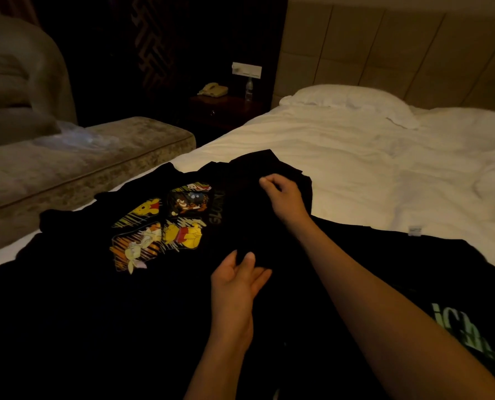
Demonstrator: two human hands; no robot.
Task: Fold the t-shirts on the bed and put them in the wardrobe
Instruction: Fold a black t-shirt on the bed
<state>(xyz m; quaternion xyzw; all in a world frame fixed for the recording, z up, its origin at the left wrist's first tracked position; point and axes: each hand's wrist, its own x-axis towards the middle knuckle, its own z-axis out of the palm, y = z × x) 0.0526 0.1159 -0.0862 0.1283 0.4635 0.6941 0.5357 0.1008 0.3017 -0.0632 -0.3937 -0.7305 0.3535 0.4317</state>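
Note:
A black t-shirt with a yellow cartoon bear print point(159, 226) lies spread over the near part of the white bed point(341, 157). My left hand point(237, 284) rests on its dark cloth near the middle, fingers straight and slightly spread. Farther up, my right hand point(282, 197) pinches a fold of the same black cloth between thumb and fingers, near the shirt's upper edge. A second black t-shirt with green lettering point(468, 333) lies at the lower right, partly under my right forearm.
A white pillow point(350, 99) lies at the padded headboard point(385, 47). Left of the bed stand a grey sofa point(81, 163) and a dark nightstand point(226, 111) with a telephone point(213, 90) and a bottle point(249, 89).

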